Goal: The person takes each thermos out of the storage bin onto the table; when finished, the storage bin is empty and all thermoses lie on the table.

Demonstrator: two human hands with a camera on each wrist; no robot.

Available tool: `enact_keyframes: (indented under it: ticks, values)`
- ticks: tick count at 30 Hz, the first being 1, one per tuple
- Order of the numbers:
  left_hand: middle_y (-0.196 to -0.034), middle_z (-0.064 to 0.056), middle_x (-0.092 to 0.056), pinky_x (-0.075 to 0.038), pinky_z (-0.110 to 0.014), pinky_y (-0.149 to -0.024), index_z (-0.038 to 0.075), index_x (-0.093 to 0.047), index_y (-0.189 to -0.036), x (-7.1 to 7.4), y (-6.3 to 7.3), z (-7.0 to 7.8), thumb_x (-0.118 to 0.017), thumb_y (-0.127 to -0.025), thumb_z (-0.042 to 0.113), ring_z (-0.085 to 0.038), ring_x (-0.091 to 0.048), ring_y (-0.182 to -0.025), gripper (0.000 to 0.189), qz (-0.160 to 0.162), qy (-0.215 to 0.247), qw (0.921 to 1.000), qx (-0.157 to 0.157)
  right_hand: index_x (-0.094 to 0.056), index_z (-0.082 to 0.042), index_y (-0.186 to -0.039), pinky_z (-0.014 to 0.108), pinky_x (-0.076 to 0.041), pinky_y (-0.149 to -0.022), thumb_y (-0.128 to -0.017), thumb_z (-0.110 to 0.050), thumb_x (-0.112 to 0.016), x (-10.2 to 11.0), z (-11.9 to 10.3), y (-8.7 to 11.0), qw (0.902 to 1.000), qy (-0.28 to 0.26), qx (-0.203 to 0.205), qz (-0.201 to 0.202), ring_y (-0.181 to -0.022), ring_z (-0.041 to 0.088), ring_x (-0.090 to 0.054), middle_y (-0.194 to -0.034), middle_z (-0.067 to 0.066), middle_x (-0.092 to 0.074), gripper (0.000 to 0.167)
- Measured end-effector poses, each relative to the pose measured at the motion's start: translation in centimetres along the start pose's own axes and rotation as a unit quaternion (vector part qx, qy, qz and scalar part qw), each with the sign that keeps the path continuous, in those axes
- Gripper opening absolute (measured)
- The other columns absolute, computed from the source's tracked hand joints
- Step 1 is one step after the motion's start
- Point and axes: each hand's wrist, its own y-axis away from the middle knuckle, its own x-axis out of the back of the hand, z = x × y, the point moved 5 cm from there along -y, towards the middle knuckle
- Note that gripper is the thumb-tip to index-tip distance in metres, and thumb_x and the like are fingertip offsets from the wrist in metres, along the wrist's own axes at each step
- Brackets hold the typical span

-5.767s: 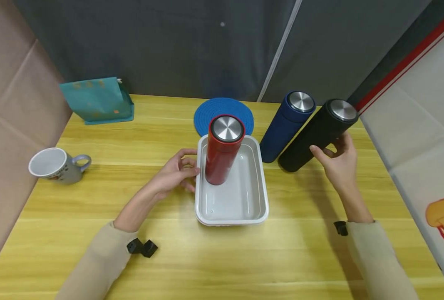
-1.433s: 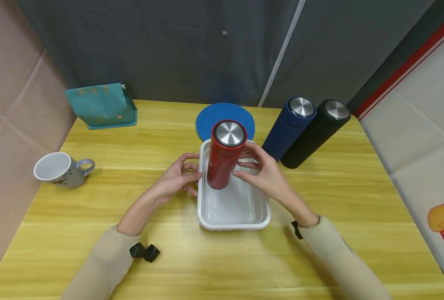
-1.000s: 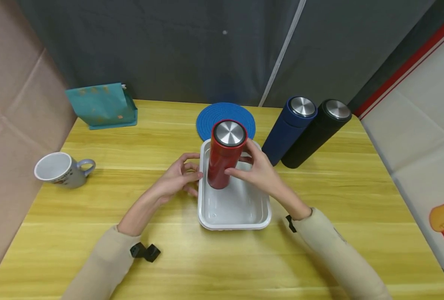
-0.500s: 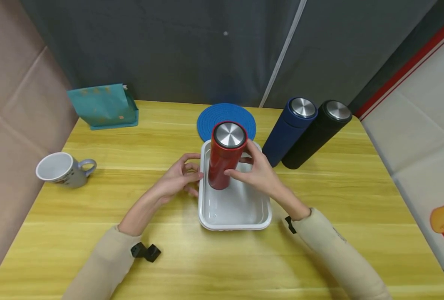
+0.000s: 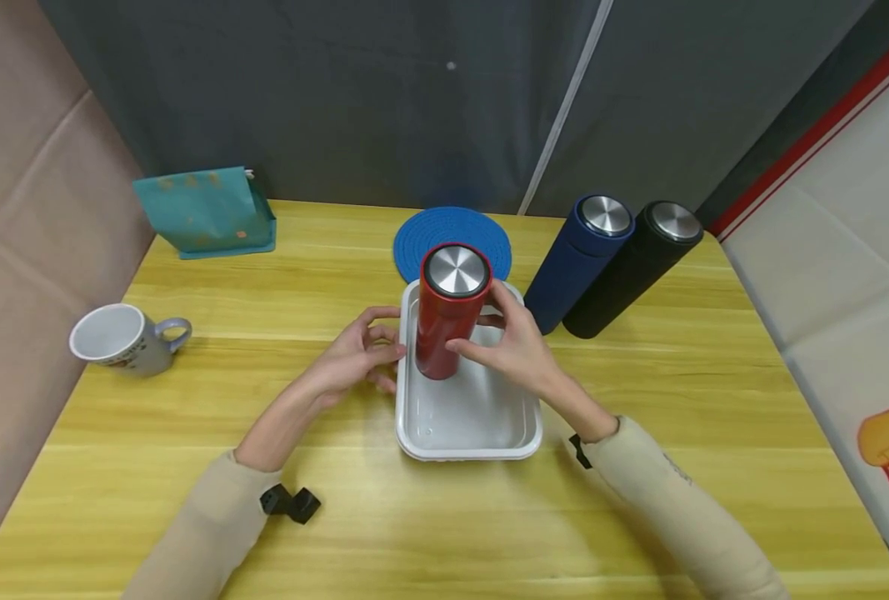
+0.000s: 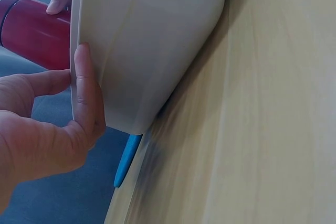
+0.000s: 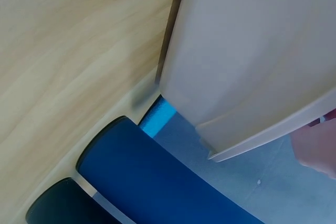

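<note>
A red thermos [image 5: 438, 333] with a steel-topped lid stands upright in the left part of a white plastic tub [image 5: 470, 454]. My right hand [image 5: 519, 346] grips the thermos from the right, thumb on its near side and fingers reaching behind it, partly hidden. At the tub's left rim, my left hand [image 5: 357, 354] pinches the edge; in the left wrist view one finger lies along the outer wall [image 6: 152, 40] and another digit meets the rim. Only a piece of the right hand [image 7: 317, 142] shows beyond the tub in the right wrist view.
Right of the tub stand a blue thermos [image 5: 575, 262] and a black thermos [image 5: 627, 279], close together. Behind it lies a round blue woven mat [image 5: 444, 225]. A grey mug [image 5: 132, 342] and a teal bag [image 5: 207, 215] are at the left.
My right hand has left the black thermos and come to the red one, its thumb closing onto it. The red thermos now leans very slightly left. My left hand stays at the rim.
</note>
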Motion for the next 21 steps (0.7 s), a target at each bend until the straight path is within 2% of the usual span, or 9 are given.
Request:
enact_keyframes:
  ticks: [10,18,21]
  values:
    - [-0.111,-0.018,-0.051,-0.060,-0.035,-0.058,0.012,-0.029,-0.143,0.0,-0.1,0.0,-0.059,-0.094,0.001,-0.026,-0.061,-0.081,0.058,0.000,0.001,1.0000,-0.002,-0.046,-0.001,-0.134,0.030,-0.055,-0.088,-0.074,-0.001,-0.082,0.1,-0.4,0.3,0.9998,0.012,0.008,0.014,-0.109,0.020,-0.055,-0.123,0.010,-0.055,0.071]
    - [-0.116,-0.025,-0.049,-0.060,-0.034,-0.055,0.010,-0.030,-0.143,-0.1,-0.1,0.0,-0.058,-0.093,-0.001,-0.025,-0.062,-0.078,0.058,0.006,0.005,0.9999,-0.007,-0.046,-0.001,-0.134,0.035,-0.056,-0.088,-0.075,-0.002,-0.082,0.8,-1.1,0.7,0.9993,0.026,-0.002,0.027,-0.109,0.020,-0.055,-0.123,0.011,-0.056,0.070]
    - [-0.117,-0.026,-0.049,-0.060,-0.034,-0.055,0.009,-0.030,-0.143,-0.1,0.0,0.1,-0.058,-0.093,-0.001,-0.025,-0.062,-0.079,0.058,0.009,0.002,0.9999,-0.009,-0.045,-0.001,-0.134,0.033,-0.056,-0.088,-0.075,-0.002,-0.081,0.9,-1.2,0.8,0.9992,0.028,-0.005,0.028,-0.110,0.020,-0.055,-0.124,0.010,-0.056,0.069]
